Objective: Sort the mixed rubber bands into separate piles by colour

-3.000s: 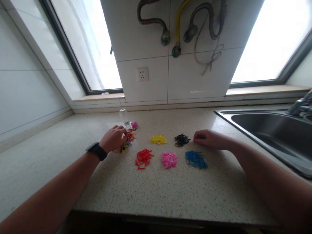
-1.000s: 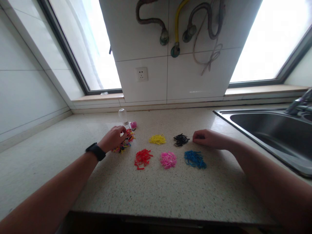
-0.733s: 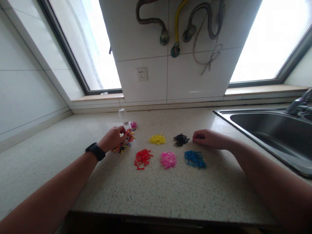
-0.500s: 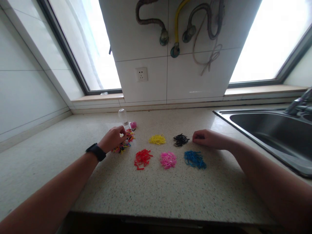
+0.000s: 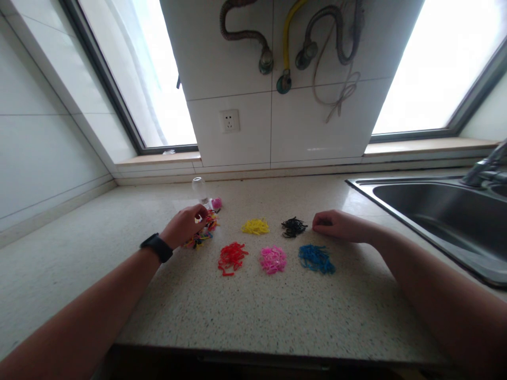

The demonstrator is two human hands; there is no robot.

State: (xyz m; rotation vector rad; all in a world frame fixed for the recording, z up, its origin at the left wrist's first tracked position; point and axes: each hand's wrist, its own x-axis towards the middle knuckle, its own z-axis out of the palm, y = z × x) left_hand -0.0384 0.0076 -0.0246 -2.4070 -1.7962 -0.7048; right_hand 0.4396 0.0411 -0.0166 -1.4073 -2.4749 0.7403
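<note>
My left hand [image 5: 184, 226], with a dark watch on its wrist, reaches over a mixed-colour pile of small rubber bands [image 5: 202, 238]. Its thumb and forefinger are pinched together at the pile; anything between them is too small to make out. My right hand [image 5: 331, 225] rests closed on the counter, just right of a pile of black rubber bands [image 5: 293, 227], with nothing visible in it. Between the hands lie separate piles of yellow rubber bands [image 5: 255, 227], red rubber bands [image 5: 232, 257], pink rubber bands [image 5: 273, 259] and blue rubber bands [image 5: 317, 258].
Behind my left hand stands a clear plastic bottle [image 5: 199, 190] beside a pink object [image 5: 216, 203]. A steel sink [image 5: 428, 211] is set into the speckled counter [image 5: 253, 316] at the right. Pipes and a socket [image 5: 229, 121] are on the tiled wall.
The fingers of my left hand have shifted very slightly over the mixed pile. My right hand and the sorted piles look the same.
</note>
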